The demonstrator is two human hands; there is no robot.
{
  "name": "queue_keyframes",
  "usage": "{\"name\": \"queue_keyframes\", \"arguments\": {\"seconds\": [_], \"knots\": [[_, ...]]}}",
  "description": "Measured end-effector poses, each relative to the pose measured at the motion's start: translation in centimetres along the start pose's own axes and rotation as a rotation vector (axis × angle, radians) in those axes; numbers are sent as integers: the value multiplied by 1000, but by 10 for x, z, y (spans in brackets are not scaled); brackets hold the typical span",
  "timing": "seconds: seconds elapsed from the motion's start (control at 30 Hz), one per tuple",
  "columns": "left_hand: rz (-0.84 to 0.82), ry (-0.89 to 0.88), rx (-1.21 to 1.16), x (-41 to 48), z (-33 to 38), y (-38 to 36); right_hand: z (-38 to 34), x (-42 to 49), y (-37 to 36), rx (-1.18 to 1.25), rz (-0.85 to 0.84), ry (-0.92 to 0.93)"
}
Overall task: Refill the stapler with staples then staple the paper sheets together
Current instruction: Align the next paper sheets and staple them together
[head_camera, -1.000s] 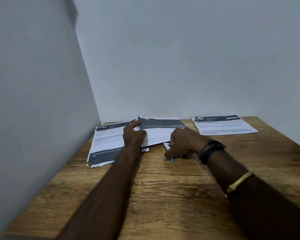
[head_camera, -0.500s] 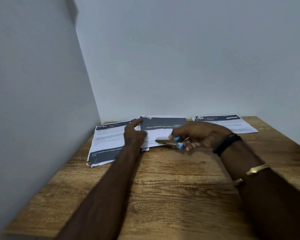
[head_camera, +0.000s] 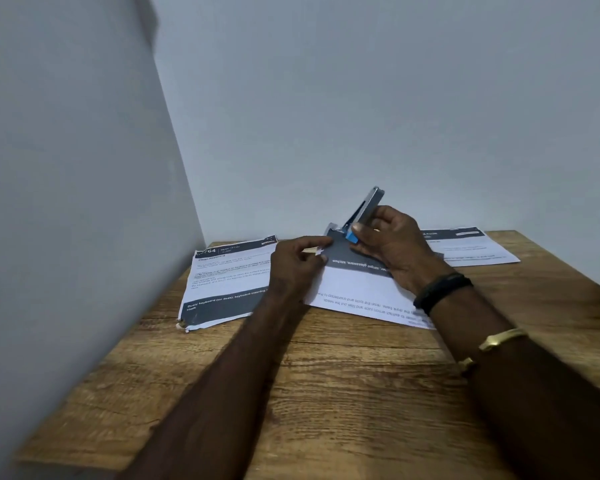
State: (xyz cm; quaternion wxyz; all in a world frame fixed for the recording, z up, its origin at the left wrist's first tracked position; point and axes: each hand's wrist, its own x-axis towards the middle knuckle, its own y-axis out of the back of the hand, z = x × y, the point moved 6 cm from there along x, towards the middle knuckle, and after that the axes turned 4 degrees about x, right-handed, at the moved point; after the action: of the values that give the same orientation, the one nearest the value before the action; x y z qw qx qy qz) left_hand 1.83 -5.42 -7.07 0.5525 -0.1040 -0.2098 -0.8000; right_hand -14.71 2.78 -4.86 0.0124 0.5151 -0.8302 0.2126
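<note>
Both hands pinch — left hand [head_camera: 297,263] creased paper sheets [head_camera: 357,289], right hand [head_camera: 392,244] grip the slim metal stapler [head_camera: 362,213].

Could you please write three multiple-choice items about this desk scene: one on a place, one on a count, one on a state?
1. Where does the sheet with the large "64" lie on the wooden table?
A. Left, near the side wall
B. Far right
C. On the floor

2. How many bands does the right forearm wear?
A. None
B. Two
C. Four

3. How is the silver stapler with a blue part?
A. Flat and closed
B. Hinged open, arm raised
C. Lying untouched

Answers: 1 A, it lies beside the grey wall. 2 B, a black band and a gold bangle. 3 B, the right hand holds it with its arm tilted up.
</note>
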Motion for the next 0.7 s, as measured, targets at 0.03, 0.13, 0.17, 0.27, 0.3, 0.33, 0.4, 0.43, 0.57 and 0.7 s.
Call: {"name": "queue_keyframes", "arguments": {"seconds": [0.03,0.13,0.17,0.27,0.3,0.33,0.4,0.43,0.57,0.7], "knots": [[-12,-13,8,-2,3,-2,-3,-1,1,-35,15,46],[-22,-50,40,-5,7,-5,-11,-5,0,-146,23,168],[-23,-56,55,-5,7,-5,-13,-6,0,-181,23,193],[-29,-72,89,-4,6,-6,-16,-9,-4,-245,25,230],[-28,-83,99,-3,6,-5,-17,-9,-4,-255,26,236],[-26,-94,109,-3,6,-5,-18,-10,-5,-263,22,241],[-25,-111,129,-2,6,-5,-19,-11,-7,-279,3,242],[-25,-116,139,-2,6,-6,-19,-12,-8,-290,-11,241],[-46,-145,168,-2,7,-9,-19,-12,-12,-316,-67,254],[-59,-147,158,-2,8,-10,-17,-10,-12,-330,-57,266]]}}
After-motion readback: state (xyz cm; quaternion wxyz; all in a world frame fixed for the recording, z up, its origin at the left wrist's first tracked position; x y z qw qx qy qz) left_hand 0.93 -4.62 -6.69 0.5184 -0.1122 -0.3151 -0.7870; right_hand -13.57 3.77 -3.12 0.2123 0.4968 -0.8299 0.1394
